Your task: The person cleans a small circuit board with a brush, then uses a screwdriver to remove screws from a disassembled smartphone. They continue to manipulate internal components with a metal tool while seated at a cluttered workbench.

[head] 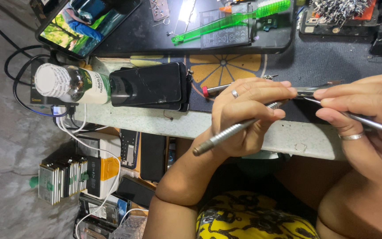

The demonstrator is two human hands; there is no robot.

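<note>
I count two hands, both at centre right of the frame, each wearing one ring. The left hand (248,117) is curled shut around a knurled metal screwdriver (235,129), its handle pointing to lower left. The right hand (368,115) is pinched closed on a second slim metal tool (372,124), which runs off the right edge, so I cannot tell its full length. The two tool tips meet between the fingers on a small metal part (308,91); what that part is I cannot make out.

On the table (288,137) I count one stack of dark phones (149,85) at centre left, the number in the stack unclear. One bottle (74,84) with a white cap lies on its side just beside the stack; its contents are not visible. One red-tipped tool (215,89) is partly hidden behind the left hand. At top, one green plastic brush (231,20) lies across an opened device (191,26). At upper left, one lit phone screen (87,22) is cut off by the frame. At upper right, a tray (332,20) holds a heap of small metal pieces, too fine to count.

Below the table, at lower left, one bundle of flat batteries (63,179) lies among boxes and white cables (107,159).
</note>
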